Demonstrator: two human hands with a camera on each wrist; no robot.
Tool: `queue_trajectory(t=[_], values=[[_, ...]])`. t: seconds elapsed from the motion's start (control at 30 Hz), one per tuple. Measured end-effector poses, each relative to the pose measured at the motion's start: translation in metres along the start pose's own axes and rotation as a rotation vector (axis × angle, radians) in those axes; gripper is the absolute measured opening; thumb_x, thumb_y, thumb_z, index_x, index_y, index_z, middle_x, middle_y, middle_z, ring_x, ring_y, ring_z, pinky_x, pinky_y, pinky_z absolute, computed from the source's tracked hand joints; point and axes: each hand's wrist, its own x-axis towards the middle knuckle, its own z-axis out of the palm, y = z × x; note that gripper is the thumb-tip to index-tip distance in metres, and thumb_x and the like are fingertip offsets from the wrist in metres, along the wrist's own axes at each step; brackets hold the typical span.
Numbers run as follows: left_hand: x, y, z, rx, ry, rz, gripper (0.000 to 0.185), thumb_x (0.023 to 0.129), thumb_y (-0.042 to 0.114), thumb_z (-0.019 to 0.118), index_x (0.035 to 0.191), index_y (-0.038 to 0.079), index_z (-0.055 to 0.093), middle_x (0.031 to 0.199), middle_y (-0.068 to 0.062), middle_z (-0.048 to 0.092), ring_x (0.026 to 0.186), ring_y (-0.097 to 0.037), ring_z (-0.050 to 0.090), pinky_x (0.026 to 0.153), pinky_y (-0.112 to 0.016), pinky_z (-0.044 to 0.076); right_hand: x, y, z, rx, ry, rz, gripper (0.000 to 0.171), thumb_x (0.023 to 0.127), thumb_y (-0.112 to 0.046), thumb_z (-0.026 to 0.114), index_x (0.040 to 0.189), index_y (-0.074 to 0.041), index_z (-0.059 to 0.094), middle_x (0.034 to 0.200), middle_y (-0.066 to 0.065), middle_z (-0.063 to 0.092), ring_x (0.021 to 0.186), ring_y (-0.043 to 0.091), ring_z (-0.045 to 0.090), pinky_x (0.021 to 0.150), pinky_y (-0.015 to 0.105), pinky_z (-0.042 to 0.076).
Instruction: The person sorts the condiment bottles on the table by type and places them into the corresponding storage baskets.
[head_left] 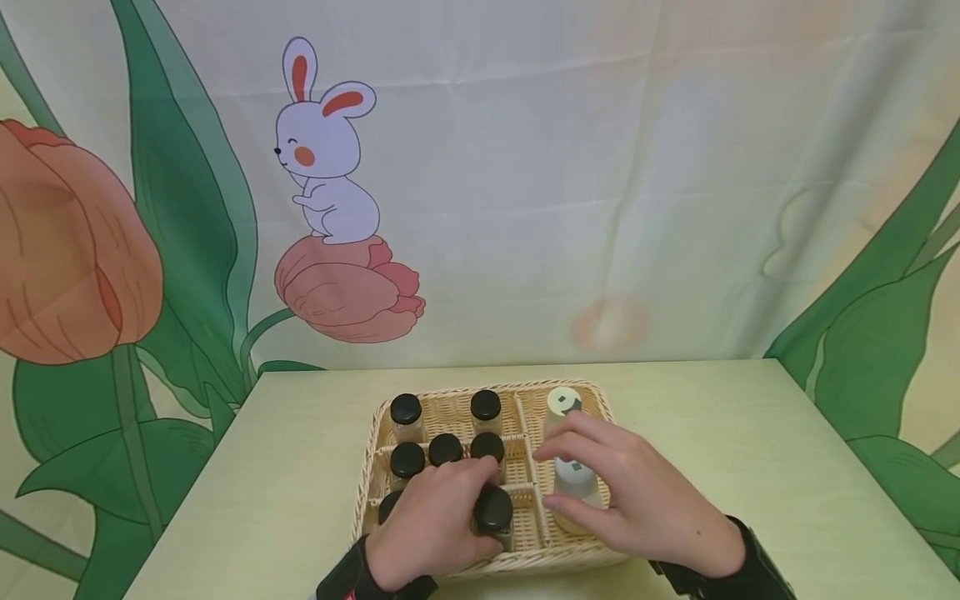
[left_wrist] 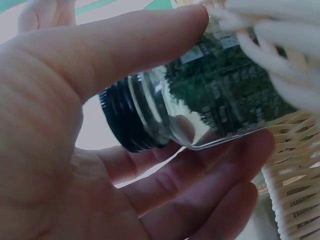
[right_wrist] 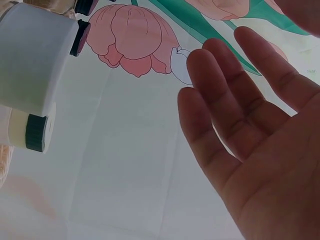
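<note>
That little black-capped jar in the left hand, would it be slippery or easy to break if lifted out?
The jar looks like smooth clear glass, so it may be slippery and could crack if dropped. The left hand wraps thumb and fingers round it, a fairly secure grip. Being round, it would probably roll if laid down outside the wicker basket.

Probably staged studio: cartoon bunny backdrop [head_left: 330, 167] behind plain table [head_left: 750, 450].
</note>
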Motion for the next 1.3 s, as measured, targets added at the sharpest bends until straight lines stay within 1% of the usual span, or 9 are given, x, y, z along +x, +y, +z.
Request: queue_trajectory(t=[0.23, 0.37, 0.5, 0.6, 0.7, 0.8, 1.0, 1.17, 1.3], values=[[0.001, 0.0, 0.0, 0.009, -0.02, -0.007, 0.05, 0.06, 0.037, 0.092, 0.093, 0.024, 0.057, 0.079, 0.014, 0.056, 0.067, -0.002, 0.052, 0.051, -0.022, 0.041, -0.001, 0.0, -0.003, -0.007, -0.007, 0.008, 0.041, 0.084, -0.024, 0.079, 0.12, -0.027, 0.059, 0.117, -0.012, 0.055, 0.1, 0.006, 0.057, 0.084, 0.018, 0.046], [0.001, 0.0, -0.001, 0.021, -0.026, -0.014, 0.049, 0.063, 0.038, 0.091, 0.097, 0.024, 0.059, 0.082, 0.013, 0.058, 0.068, -0.003, 0.053, 0.051, -0.023, 0.042, -0.002, 0.003, -0.007, -0.002, 0.007, 0.013, 0.041, 0.083, -0.022, 0.08, 0.119, -0.026, 0.06, 0.116, -0.011, 0.057, 0.099, 0.005, 0.058, 0.083, 0.019, 0.048], [0.001, -0.001, -0.003, 0.027, -0.037, -0.021, 0.049, 0.065, 0.039, 0.089, 0.102, 0.023, 0.061, 0.086, 0.012, 0.061, 0.072, -0.004, 0.055, 0.054, -0.024, 0.044, -0.003, 0.007, -0.011, 0.01, 0.025, 0.03, 0.044, 0.081, -0.017, 0.081, 0.118, -0.027, 0.06, 0.116, -0.011, 0.057, 0.098, 0.004, 0.059, 0.083, 0.019, 0.049], [0.001, 0.0, -0.004, 0.031, -0.036, -0.019, 0.048, 0.066, 0.041, 0.088, 0.103, 0.023, 0.062, 0.088, 0.012, 0.062, 0.074, -0.003, 0.056, 0.055, -0.024, 0.044, -0.004, 0.009, -0.014, 0.013, 0.017, 0.054, 0.046, 0.081, -0.016, 0.081, 0.12, -0.027, 0.06, 0.116, -0.012, 0.057, 0.098, 0.004, 0.059, 0.082, 0.021, 0.05], [0.0, 0.001, -0.006, 0.006, -0.02, -0.014, 0.045, 0.069, 0.042, 0.086, 0.102, 0.024, 0.062, 0.087, 0.013, 0.061, 0.072, -0.003, 0.054, 0.055, -0.024, 0.043, -0.006, 0.011, -0.016, -0.005, 0.018, 0.066, 0.044, 0.082, -0.016, 0.08, 0.12, -0.028, 0.06, 0.115, -0.014, 0.057, 0.098, 0.004, 0.058, 0.081, 0.023, 0.051], [-0.001, 0.0, -0.011, -0.047, 0.004, -0.01, 0.04, 0.072, 0.043, 0.085, 0.1, 0.026, 0.062, 0.084, 0.013, 0.059, 0.069, -0.002, 0.053, 0.054, -0.023, 0.043, -0.007, 0.015, -0.017, -0.021, 0.023, 0.081, 0.042, 0.084, -0.019, 0.079, 0.12, -0.028, 0.06, 0.114, -0.015, 0.056, 0.097, 0.003, 0.057, 0.081, 0.022, 0.049], [-0.003, -0.002, -0.025, -0.127, 0.034, 0.006, 0.037, 0.076, 0.047, 0.082, 0.1, 0.028, 0.062, 0.089, 0.014, 0.062, 0.078, -0.005, 0.059, 0.062, -0.024, 0.047, -0.007, 0.023, -0.019, -0.016, -0.007, 0.165, 0.035, 0.089, -0.028, 0.074, 0.12, -0.029, 0.059, 0.114, -0.014, 0.056, 0.099, 0.004, 0.056, 0.083, 0.024, 0.049], [-0.011, 0.0, -0.033, -0.14, 0.058, -0.009, 0.038, 0.077, 0.054, 0.078, 0.103, 0.032, 0.06, 0.095, 0.017, 0.061, 0.084, -0.002, 0.059, 0.068, -0.027, 0.049, -0.011, 0.029, -0.02, -0.04, -0.023, 0.2, 0.035, 0.088, -0.029, 0.076, 0.119, -0.03, 0.059, 0.111, -0.016, 0.055, 0.096, 0.004, 0.055, 0.081, 0.025, 0.049], [-0.017, -0.002, -0.038, -0.101, 0.124, -0.01, 0.044, 0.078, 0.056, 0.076, 0.111, 0.032, 0.059, 0.104, 0.017, 0.061, 0.09, -0.002, 0.058, 0.074, -0.029, 0.05, -0.022, 0.035, -0.025, -0.101, -0.008, 0.218, 0.037, 0.086, -0.027, 0.077, 0.119, -0.032, 0.059, 0.111, -0.019, 0.054, 0.099, 0.001, 0.054, 0.082, 0.025, 0.049]])
